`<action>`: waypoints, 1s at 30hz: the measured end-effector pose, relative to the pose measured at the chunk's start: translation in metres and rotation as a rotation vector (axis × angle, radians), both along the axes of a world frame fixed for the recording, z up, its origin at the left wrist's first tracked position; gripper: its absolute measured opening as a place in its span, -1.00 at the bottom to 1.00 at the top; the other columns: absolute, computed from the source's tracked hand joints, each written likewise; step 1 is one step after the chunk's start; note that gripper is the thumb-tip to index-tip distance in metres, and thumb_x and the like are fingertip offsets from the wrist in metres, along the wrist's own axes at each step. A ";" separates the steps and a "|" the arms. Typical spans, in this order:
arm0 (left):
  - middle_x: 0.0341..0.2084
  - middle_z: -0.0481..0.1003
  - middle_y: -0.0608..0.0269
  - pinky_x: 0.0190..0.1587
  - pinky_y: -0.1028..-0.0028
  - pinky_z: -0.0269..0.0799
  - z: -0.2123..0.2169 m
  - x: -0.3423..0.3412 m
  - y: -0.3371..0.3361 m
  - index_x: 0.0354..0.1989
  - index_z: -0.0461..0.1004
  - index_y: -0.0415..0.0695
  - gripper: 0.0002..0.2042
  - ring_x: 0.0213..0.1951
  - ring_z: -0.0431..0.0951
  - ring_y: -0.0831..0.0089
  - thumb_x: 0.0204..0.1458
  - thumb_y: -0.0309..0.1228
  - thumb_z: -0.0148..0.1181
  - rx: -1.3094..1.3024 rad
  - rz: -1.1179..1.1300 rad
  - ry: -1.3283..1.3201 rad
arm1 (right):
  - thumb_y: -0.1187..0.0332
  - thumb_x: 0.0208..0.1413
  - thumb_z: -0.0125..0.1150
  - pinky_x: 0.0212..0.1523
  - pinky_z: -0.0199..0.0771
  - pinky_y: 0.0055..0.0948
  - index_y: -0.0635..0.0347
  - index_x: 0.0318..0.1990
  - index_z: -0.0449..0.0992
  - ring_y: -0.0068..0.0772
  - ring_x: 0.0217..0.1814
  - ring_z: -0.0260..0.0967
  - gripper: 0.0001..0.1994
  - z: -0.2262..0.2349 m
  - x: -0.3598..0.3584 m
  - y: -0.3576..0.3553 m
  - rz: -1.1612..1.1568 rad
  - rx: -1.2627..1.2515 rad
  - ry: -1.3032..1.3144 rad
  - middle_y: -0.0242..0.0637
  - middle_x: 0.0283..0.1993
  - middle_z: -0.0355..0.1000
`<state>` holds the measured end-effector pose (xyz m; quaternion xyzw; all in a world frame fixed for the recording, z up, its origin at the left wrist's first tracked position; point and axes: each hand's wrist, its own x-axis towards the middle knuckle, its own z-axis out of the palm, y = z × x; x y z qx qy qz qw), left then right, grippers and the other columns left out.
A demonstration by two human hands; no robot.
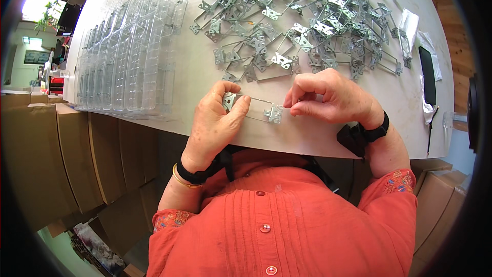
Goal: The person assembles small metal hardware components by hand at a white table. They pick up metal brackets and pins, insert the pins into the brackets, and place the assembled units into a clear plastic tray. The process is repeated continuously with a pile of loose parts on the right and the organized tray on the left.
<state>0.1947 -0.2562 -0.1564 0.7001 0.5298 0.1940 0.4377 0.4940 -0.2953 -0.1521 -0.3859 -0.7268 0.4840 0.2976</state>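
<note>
Near the table's front edge, my left hand pinches one end of a metal bracket assembly, two small punched plates joined by thin rods. The other plate points toward my right hand. That hand is closed in a pinch at the plate's right side, its fingertips close to the plate; what they hold, if anything, is too small to make out. Beyond both hands lies a large tangled heap of similar metal brackets, silvery plates with thin rods.
Stacked clear plastic trays cover the left of the white table. On the right lie a black phone, a white wrapper and a thin dark stick. Cardboard boxes stand beside the table at lower left.
</note>
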 end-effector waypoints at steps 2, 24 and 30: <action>-0.39 0.58 0.32 -0.31 0.47 0.47 -0.003 0.000 0.000 0.03 0.63 -0.25 -0.74 -0.40 0.55 0.60 0.33 -0.33 0.41 0.141 -0.035 0.019 | 0.44 0.31 0.46 -0.15 0.67 -0.33 0.26 -0.20 0.59 -0.27 -0.18 0.73 -0.87 0.003 -0.001 0.000 -0.015 -0.014 0.008 -0.21 -0.22 0.72; 0.18 0.50 -0.04 -0.44 0.41 0.45 -0.009 0.010 -0.028 0.21 0.58 -0.23 -0.64 -0.62 0.40 0.56 0.30 -0.41 0.44 0.546 -0.061 0.109 | 0.50 0.33 0.45 -0.15 0.68 -0.43 0.27 -0.19 0.57 -0.45 -0.17 0.71 -0.88 -0.005 0.001 0.002 -0.125 0.007 0.037 -0.20 -0.14 0.72; -0.26 0.51 0.03 -0.45 0.30 0.44 -0.014 0.006 -0.030 0.03 0.48 -0.29 -0.48 -0.61 0.42 0.31 0.27 -0.07 0.51 0.671 -0.010 0.241 | 0.47 0.35 0.45 -0.16 0.67 -0.44 0.29 -0.18 0.60 -0.48 -0.17 0.69 -0.89 -0.003 -0.001 0.000 -0.183 -0.058 0.096 -0.27 -0.21 0.70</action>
